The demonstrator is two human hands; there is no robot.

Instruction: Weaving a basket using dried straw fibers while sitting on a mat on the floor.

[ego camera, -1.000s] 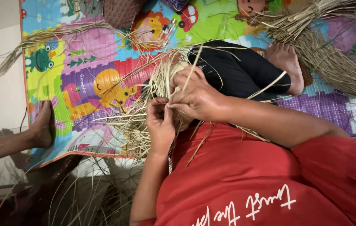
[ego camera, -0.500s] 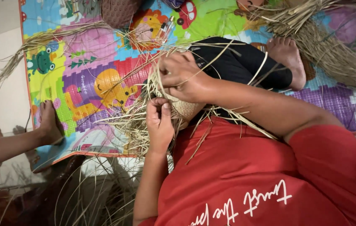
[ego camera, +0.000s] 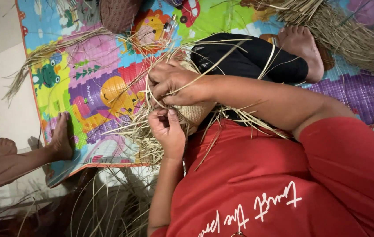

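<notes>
Underneath, a colourful play mat [ego camera: 108, 83] (cartoon animals) covers pale floor tiles [ego camera: 2, 87].

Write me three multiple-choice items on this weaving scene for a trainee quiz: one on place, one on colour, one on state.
1. Where does the big straw pile lie?
A. top right, on the mat
B. on the tiles
C. in the lap

2. What colour is the shirt?
A. blue
B. red
C. white

3. How are the left hand's fingers?
A. spread flat
B. resting empty
C. pinched on straw strands

Answers:
1 A: the straw pile covers the mat there.
2 B: the shirt is red.
3 C: the left hand pinches straw strands.
</notes>
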